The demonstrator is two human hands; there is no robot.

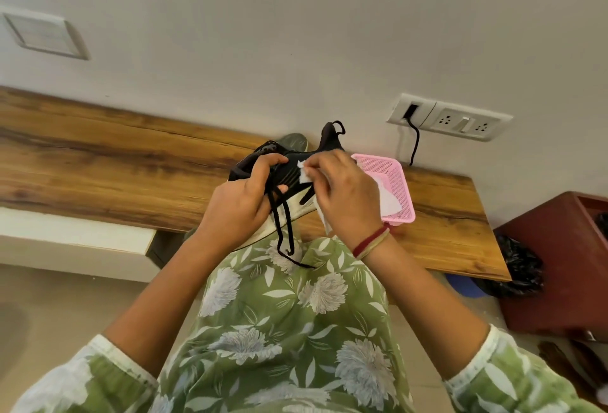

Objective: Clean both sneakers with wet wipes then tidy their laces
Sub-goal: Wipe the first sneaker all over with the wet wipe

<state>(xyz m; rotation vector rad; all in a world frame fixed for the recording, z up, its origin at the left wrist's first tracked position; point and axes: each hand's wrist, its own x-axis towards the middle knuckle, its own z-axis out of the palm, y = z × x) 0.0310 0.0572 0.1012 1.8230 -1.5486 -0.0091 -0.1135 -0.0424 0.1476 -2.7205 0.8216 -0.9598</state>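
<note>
a pink mesh basket [402, 179] sits on a long wooden shelf [98, 162] by the wall, and in it we see one crumpled white sheet [390, 203]. to the right, lower down, a red-brown box [559, 264] stands on the floor with a black bin bag [521, 269] beside it; we cannot tell what either one holds.

in front of the basket, above the shelf's edge, we see a black sneaker [292, 167] with a pale sole. the left hand [243, 202] grips it from the left, fingers curled over the top and thumb underneath. the right hand [345, 192] pinches a white wipe [304, 175] against the sneaker's side and hides part of the basket. two black lace ends [284, 231] hang down over a green flowered tunic [296, 330]. a grey-green rounded shape [292, 141] shows behind the sneaker; we cannot tell what it is.

on the wall there is one socket plate [460, 121] with one black cable [415, 141] plugged in. we count one basket, one clear sneaker, two hands and two white sheets.
</note>
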